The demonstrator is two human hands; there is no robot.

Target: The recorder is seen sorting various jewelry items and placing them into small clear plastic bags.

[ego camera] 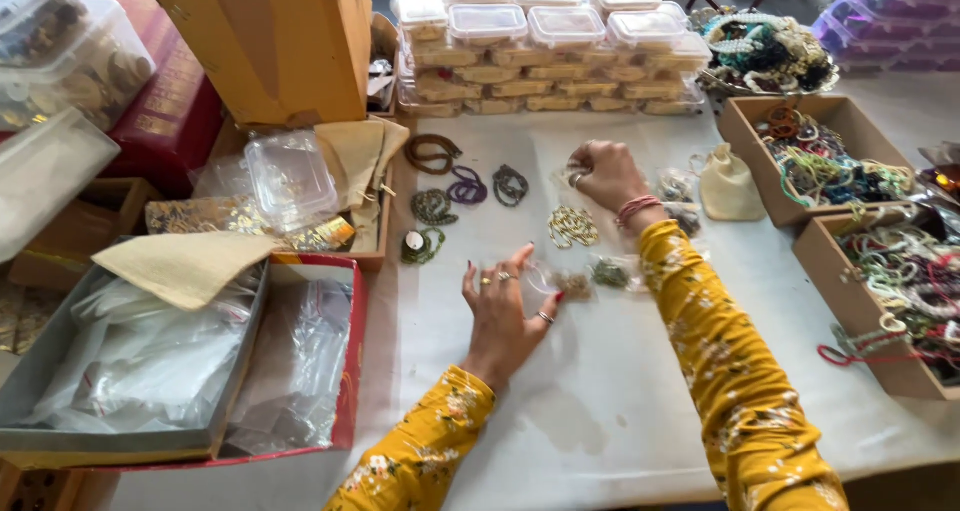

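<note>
My left hand (503, 311) lies flat on the white table (600, 411), fingers spread, its thumb touching a small clear bag with beads (572, 285). My right hand (603, 174) is farther back, fingers curled around a small clear bag above a yellow-green bead bracelet (573, 227). What exactly it pinches is hard to make out. Another small bagged green bracelet (610, 272) lies beside my right sleeve. Several loose bracelets, brown (432, 152), purple (466, 187) and dark green (510, 184), lie left of my right hand.
Stacked clear lidded containers (545, 31) stand at the back. Cardboard boxes of bracelets (830, 156) line the right side. A small cream pouch (729, 186) sits near them. On the left are a red-rimmed box of plastic bags (300, 361) and a tall cardboard box (270, 41).
</note>
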